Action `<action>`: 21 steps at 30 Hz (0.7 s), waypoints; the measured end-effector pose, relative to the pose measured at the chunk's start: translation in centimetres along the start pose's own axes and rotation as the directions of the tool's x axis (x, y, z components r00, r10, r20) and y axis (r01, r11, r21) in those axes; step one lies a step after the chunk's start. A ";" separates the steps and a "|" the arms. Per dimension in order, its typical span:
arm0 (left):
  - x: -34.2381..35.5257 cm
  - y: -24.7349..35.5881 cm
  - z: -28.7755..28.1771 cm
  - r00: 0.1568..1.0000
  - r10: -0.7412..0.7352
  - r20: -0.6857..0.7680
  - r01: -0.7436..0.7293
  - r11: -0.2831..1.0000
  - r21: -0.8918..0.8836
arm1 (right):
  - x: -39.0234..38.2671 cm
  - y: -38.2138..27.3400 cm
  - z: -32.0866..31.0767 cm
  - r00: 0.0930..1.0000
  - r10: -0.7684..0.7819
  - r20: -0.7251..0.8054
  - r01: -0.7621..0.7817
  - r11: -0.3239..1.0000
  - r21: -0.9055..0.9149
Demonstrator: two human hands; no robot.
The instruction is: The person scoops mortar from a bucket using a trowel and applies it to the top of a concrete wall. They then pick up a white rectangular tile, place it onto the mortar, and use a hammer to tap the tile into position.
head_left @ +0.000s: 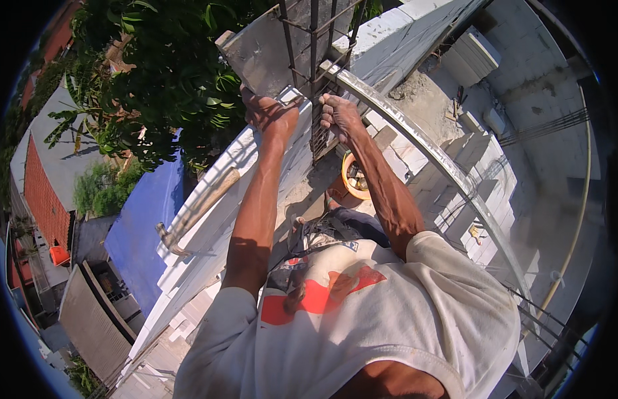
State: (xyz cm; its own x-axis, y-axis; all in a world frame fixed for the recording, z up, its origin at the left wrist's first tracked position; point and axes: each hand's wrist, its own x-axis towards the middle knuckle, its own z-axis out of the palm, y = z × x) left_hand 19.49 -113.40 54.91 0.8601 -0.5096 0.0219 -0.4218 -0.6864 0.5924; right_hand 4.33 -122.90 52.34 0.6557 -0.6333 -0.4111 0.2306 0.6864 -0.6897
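Note:
My left hand [272,114] is curled at the lower edge of a grey, dusty board [257,61], at the end of the white block wall [292,163]. What its fingers close on is hidden. Just right of the upright rebar cage [313,50], my right hand [340,116] is closed, knuckles up; anything inside it is too small to make out. A claw hammer [206,203] with a wooden handle lies along the wall top, left of my left forearm. Beside my right forearm runs a long metal bar [415,130], its far end by the cage.
Below my right forearm stands an orange bucket [349,185] with small items in it. White blocks [465,189] are stacked to the right, and more lie by the far wall. Leafy branches [169,73] crowd the left, above a blue tarp [149,223] and lower roofs.

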 end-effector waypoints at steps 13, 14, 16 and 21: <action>0.7 -2.8 3.7 0.929 0.225 -0.294 -0.175 0.967 0.187 | -3.3 -5.1 3.0 0.981 0.007 0.194 0.073 0.912 -0.404; 0.5 -2.7 3.5 0.946 0.214 -0.244 -0.175 0.969 0.174 | -3.0 -5.2 2.9 0.984 0.035 0.173 0.006 0.972 -0.234; 0.1 -2.8 3.2 0.953 0.239 -0.185 -0.212 0.965 0.154 | -2.1 -4.8 2.3 0.985 0.073 0.158 -0.079 0.996 0.034; 1.1 -3.5 4.1 0.922 0.317 -0.223 -0.274 0.940 0.202 | -0.5 -2.7 0.2 0.999 -0.016 0.048 0.020 0.997 -0.081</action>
State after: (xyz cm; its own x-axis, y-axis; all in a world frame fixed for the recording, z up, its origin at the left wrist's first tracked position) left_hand 20.70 -113.72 49.57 0.7232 -0.5716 0.3875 -0.6904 -0.6106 0.3879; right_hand 3.56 -124.39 54.53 0.6854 -0.6264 -0.3714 0.1847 0.6429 -0.7434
